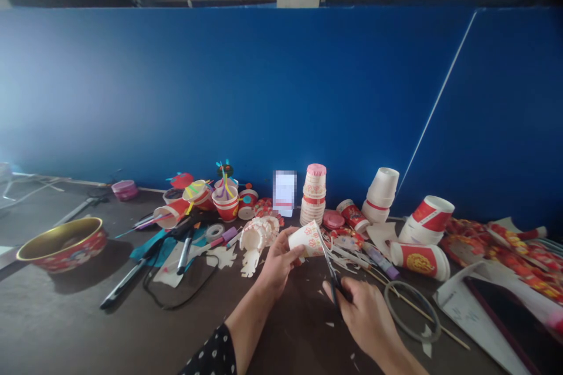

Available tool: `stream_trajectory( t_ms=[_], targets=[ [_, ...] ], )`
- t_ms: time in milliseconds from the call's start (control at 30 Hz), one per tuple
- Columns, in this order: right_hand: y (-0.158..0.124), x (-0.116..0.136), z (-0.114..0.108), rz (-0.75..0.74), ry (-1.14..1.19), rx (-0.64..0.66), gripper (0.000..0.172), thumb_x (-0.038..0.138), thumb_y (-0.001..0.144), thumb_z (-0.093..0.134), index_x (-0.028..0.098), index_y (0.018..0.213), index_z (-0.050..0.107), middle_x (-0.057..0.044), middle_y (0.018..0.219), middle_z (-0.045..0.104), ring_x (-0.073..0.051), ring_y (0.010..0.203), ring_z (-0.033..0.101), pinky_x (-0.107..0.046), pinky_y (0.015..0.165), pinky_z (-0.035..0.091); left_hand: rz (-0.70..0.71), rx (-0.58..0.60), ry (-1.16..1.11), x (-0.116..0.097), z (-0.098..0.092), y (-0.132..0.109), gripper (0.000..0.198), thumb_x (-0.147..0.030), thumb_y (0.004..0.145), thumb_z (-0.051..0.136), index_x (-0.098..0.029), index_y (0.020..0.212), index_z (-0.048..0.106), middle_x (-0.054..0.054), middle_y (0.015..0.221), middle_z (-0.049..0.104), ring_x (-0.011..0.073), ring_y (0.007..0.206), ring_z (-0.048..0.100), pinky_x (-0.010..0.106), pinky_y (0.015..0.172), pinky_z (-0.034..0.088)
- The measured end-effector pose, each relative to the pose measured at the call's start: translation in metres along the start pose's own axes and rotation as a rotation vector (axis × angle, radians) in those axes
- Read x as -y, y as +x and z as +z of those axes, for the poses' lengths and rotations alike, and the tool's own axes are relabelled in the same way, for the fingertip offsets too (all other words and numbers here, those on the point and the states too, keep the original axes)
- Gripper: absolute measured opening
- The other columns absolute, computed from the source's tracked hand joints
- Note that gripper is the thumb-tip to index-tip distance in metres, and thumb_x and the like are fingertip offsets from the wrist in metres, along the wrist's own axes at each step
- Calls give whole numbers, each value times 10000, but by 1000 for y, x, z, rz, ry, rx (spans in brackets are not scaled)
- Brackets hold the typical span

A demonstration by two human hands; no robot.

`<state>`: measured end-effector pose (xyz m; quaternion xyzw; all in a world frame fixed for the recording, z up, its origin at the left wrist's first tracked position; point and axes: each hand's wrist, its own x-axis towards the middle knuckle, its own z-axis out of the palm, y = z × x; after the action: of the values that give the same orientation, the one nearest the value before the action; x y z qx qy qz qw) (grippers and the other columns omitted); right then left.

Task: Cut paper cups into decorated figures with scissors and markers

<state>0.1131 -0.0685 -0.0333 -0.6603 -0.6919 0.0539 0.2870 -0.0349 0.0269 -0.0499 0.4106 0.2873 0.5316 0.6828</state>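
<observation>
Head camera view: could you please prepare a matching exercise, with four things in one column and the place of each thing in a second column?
Things:
1. White paper cup with red flowers
2. Black-handled scissors
3. Round red bowl with gold inside
4. Stack of white paper cups with red bands

Places:
A. Held in the right hand
B. Standing upright, beyond both hands
C. Held in the left hand
D. Sitting at the far left of the view

Right pairs: 1-C, 2-A, 3-D, 4-B
</observation>
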Motion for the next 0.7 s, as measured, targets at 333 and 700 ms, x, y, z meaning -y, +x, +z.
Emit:
stream_trajectory(
  t_ms=[333,700],
  targets=[
    [-1,1,1,1,-10,17,401,433,831,387,196,526,494,-17,475,578,-131,442,490,-223,463,268,9,-52,58,2,2,1,401,-380,657,640,-219,992,488,7,844,579,78,609,503,175,490,341],
    [-2,0,3,25,45,37,365,418,810,427,188,538,506,-8,489,574,-124,455,495,-210,457,278,40,-45,65,-1,5,0,412,-364,587,690,-192,926,532,-9,740,565,68,547,464,175,445,299]
  ],
)
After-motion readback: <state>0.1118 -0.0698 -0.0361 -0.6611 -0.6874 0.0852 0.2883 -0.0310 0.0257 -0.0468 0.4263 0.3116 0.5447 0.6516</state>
